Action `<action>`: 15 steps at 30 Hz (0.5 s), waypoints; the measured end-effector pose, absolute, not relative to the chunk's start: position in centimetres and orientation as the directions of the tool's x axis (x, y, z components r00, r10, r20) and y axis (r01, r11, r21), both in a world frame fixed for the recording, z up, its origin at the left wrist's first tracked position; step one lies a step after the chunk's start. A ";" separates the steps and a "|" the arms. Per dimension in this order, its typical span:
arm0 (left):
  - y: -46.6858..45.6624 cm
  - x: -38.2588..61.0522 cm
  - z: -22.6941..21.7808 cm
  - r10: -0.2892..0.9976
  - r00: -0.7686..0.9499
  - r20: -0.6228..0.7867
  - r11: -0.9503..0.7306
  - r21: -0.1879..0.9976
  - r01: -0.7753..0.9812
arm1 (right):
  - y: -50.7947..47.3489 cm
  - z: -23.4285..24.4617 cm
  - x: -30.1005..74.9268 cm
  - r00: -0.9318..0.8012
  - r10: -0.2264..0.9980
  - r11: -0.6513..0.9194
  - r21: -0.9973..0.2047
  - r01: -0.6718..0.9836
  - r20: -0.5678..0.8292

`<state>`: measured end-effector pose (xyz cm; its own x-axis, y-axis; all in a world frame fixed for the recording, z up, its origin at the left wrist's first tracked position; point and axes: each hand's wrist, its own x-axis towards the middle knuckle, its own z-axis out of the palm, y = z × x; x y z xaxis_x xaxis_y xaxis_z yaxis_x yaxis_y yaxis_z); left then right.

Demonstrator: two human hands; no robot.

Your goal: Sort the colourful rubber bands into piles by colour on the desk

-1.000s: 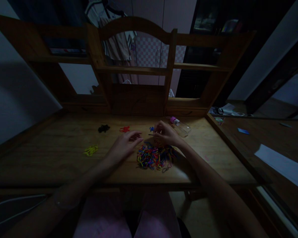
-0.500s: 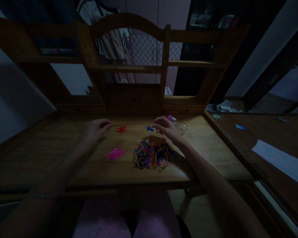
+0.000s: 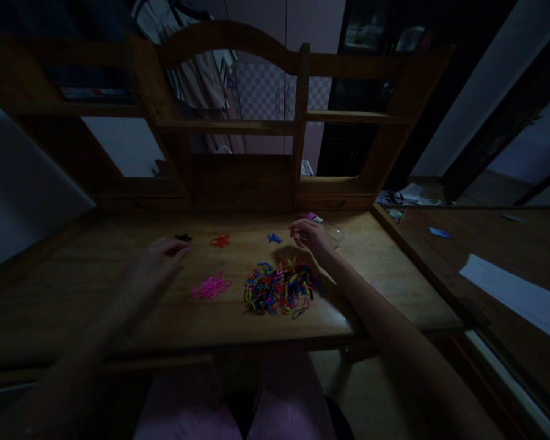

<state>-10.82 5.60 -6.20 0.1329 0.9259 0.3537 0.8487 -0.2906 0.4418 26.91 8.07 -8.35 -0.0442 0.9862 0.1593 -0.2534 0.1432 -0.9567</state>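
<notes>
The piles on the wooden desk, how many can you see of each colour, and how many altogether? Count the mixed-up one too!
Black pile: 1
Red pile: 1
Blue pile: 1
Pink pile: 1
Mixed-colour pile: 1
Total in view: 5

Home, hanging clothes (image 3: 199, 82), cabinet (image 3: 259, 91), wooden desk (image 3: 394, 281)

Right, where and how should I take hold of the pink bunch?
I'd pinch the pink bunch at its dense middle, coming down from above and slightly from the left. It lies low and loose, with thin strands straying at the edges, so an edge hold would likely lift only a few. The mixed pile sits on its right.
</notes>
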 end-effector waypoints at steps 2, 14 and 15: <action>2.7 -8.5 -6.1 0.933 0.217 0.286 -0.336 0.486 0.806 | 8.1 -8.5 26.9 -0.055 0.986 0.139 -0.958 -0.251 0.158; -1.2 4.0 -5.0 0.778 0.571 0.261 -0.608 0.541 0.581 | 8.9 -9.2 27.3 -0.048 0.989 0.136 -0.982 -0.128 0.143; -0.5 4.6 -4.7 0.750 0.606 0.265 -0.637 0.534 0.556 | 9.0 -9.2 27.4 -0.052 0.989 0.135 -0.985 -0.106 0.141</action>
<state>4.64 -0.54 -4.71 0.6056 0.7504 0.2647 0.5560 -0.6371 0.5339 27.42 8.98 -9.15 -0.0517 0.9886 0.1415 -0.1058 0.1355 -0.9851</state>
